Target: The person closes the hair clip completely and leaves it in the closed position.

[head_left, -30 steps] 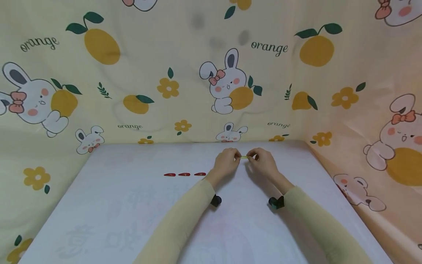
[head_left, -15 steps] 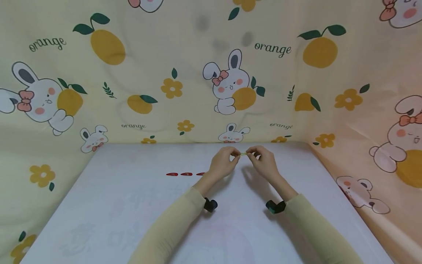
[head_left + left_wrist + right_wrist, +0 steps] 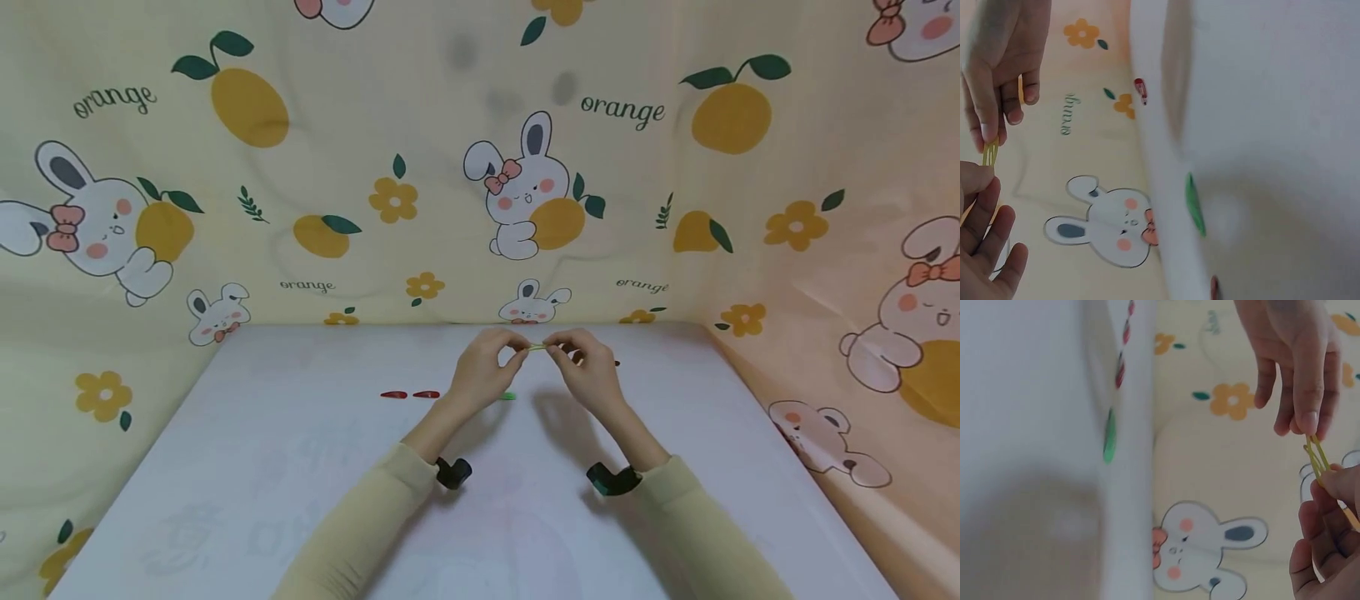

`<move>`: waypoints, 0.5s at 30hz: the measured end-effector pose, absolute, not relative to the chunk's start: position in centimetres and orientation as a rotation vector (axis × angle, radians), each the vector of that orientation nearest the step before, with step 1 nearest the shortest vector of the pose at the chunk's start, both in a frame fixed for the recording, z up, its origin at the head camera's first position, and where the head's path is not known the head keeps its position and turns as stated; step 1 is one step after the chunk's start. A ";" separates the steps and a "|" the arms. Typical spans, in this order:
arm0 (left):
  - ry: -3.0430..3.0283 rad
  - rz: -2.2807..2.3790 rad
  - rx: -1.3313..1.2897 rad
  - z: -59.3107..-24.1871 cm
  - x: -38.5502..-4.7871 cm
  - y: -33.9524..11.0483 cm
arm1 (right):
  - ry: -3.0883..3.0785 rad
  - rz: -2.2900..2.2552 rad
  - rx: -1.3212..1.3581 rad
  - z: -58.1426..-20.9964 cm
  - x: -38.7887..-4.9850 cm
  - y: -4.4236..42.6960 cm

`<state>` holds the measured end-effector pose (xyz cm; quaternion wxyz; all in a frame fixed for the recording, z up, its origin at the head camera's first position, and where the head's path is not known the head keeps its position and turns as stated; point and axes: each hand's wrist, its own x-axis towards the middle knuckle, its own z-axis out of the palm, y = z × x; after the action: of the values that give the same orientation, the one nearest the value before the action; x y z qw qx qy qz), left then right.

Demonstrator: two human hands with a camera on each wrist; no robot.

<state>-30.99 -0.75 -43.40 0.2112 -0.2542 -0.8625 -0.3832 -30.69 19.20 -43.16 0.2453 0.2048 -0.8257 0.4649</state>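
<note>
A yellow snap hair clip point(image 3: 537, 347) is stretched between my two hands above the far part of the table. My left hand point(image 3: 483, 367) pinches one end between thumb and fingertips. The opposite end is pinched by my right hand point(image 3: 585, 367). Both wrist views show the yellow clip point(image 3: 990, 153) bridging the fingertips, its thin loops point(image 3: 1317, 459) slightly apart. Below, on the table, lies a green hair clip point(image 3: 508, 397), partly behind my left hand. Left of it are red hair clips point(image 3: 426, 394); the third, hidden in the head view, shows as a red clip point(image 3: 1120, 374) in the right wrist view.
Another red clip point(image 3: 1140, 90) lies further right; in the head view only its dark tip point(image 3: 617, 363) shows past my right hand. The white table point(image 3: 315, 492) ends at a printed cloth backdrop point(image 3: 420, 167). A camera sits on each wrist.
Both hands have risen a little and shifted left with the yellow clip. The green clip and the far-right clip's tip have come into view; the third red clip is now covered.
</note>
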 end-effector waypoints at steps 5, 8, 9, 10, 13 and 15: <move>-2.329 -1.061 -0.702 -42.9 -30.2 -2.0 | -2.210 1.267 0.632 -42.6 -30.0 18.4; -2.289 -1.070 -0.710 -42.7 -29.7 -2.6 | -2.179 1.281 0.674 -42.3 -29.5 18.1; -2.274 -1.076 -0.721 -42.6 -29.6 -2.8 | -2.167 1.288 0.687 -42.3 -29.3 18.0; -2.261 -1.084 -0.733 -42.5 -29.4 -2.9 | -2.155 1.289 0.701 -42.2 -29.2 17.9; -2.217 -1.109 -0.786 -42.3 -29.0 -3.4 | -2.116 1.301 0.742 -42.1 -28.8 17.7; -2.180 -1.126 -0.820 -42.3 -28.7 -3.7 | -2.093 1.300 0.767 -42.1 -28.6 17.5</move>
<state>-28.70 -3.71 -42.26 0.2738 -0.3048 -0.8105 -0.4187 -28.60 17.53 -42.13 0.2770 0.2855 -0.7794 0.4841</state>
